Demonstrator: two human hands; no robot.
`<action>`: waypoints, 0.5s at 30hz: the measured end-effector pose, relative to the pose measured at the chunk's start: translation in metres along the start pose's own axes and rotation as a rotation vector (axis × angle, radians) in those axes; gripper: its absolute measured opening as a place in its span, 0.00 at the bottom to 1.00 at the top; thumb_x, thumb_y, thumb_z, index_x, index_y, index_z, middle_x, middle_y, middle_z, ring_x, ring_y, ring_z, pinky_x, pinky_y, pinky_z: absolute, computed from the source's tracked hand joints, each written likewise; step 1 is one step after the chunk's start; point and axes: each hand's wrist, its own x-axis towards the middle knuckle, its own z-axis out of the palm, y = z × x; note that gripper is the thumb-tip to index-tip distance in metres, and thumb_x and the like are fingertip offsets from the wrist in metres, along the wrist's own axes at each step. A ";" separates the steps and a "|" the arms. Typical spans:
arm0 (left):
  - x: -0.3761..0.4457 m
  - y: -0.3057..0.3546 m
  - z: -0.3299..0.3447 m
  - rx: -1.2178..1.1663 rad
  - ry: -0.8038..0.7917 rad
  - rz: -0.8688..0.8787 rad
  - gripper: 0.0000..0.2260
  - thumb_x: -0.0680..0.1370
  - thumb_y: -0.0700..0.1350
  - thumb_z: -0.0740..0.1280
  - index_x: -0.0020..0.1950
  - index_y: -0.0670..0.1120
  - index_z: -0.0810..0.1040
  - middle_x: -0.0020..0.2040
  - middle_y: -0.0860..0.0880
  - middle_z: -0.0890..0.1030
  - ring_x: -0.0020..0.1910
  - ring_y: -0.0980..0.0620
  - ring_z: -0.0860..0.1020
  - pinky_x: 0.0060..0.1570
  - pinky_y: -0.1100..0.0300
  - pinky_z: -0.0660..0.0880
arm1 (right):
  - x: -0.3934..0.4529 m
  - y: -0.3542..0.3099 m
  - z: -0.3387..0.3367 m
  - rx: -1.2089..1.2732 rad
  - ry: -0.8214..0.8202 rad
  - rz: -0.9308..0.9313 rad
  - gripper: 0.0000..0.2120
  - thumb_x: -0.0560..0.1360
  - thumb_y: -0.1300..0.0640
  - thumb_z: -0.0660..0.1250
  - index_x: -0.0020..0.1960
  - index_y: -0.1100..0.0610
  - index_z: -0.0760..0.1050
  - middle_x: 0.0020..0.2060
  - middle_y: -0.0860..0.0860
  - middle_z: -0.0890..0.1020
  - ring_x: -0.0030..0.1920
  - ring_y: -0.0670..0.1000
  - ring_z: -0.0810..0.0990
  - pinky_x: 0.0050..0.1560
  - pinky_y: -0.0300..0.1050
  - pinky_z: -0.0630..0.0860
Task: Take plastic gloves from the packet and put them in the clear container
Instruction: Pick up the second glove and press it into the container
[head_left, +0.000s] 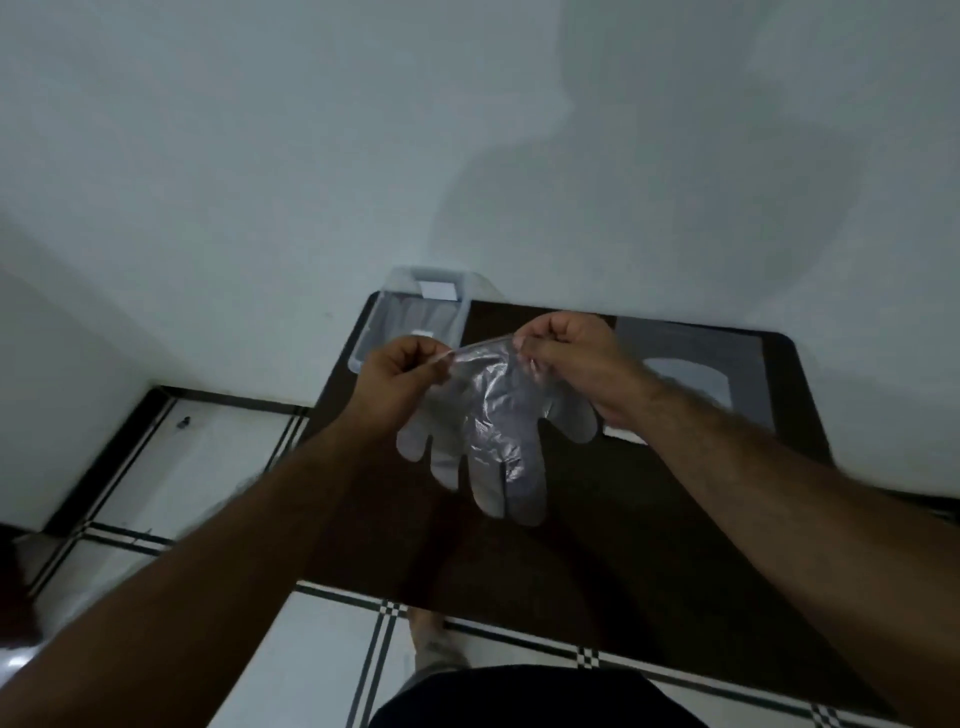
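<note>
A thin clear plastic glove (493, 421) hangs fingers-down above the dark table (597, 545). My left hand (400, 371) pinches the left end of its cuff, and my right hand (566, 353) pinches the right end, so the cuff is stretched between them. The clear container (371, 332) stands at the table's far left corner, just behind my left hand, with pale plastic lying inside. The grey glove packet (748, 374) lies flat at the table's far right, partly hidden by my right wrist.
A white wall rises directly behind the table. White floor tiles with black striped borders (208, 467) run to the left and in front. My foot (436, 644) shows under the table's near edge.
</note>
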 end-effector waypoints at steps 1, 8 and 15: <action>0.015 0.000 -0.015 0.021 0.007 0.009 0.03 0.82 0.34 0.70 0.52 0.38 0.84 0.41 0.46 0.85 0.39 0.57 0.82 0.42 0.66 0.77 | 0.016 -0.005 0.010 0.015 -0.022 0.002 0.08 0.76 0.63 0.78 0.54 0.61 0.85 0.47 0.56 0.89 0.44 0.47 0.87 0.45 0.39 0.82; 0.115 -0.023 -0.109 0.098 -0.018 0.010 0.05 0.82 0.39 0.73 0.52 0.37 0.85 0.44 0.37 0.85 0.42 0.49 0.82 0.47 0.57 0.80 | 0.123 -0.027 0.077 -0.054 0.042 0.018 0.07 0.73 0.67 0.79 0.50 0.60 0.85 0.44 0.51 0.87 0.43 0.44 0.85 0.46 0.37 0.82; 0.242 -0.045 -0.151 0.101 -0.053 0.020 0.03 0.78 0.33 0.74 0.51 0.37 0.86 0.47 0.38 0.87 0.42 0.49 0.84 0.49 0.55 0.83 | 0.233 -0.048 0.110 -0.112 0.124 0.044 0.05 0.75 0.69 0.72 0.49 0.65 0.84 0.39 0.58 0.88 0.38 0.49 0.85 0.38 0.42 0.78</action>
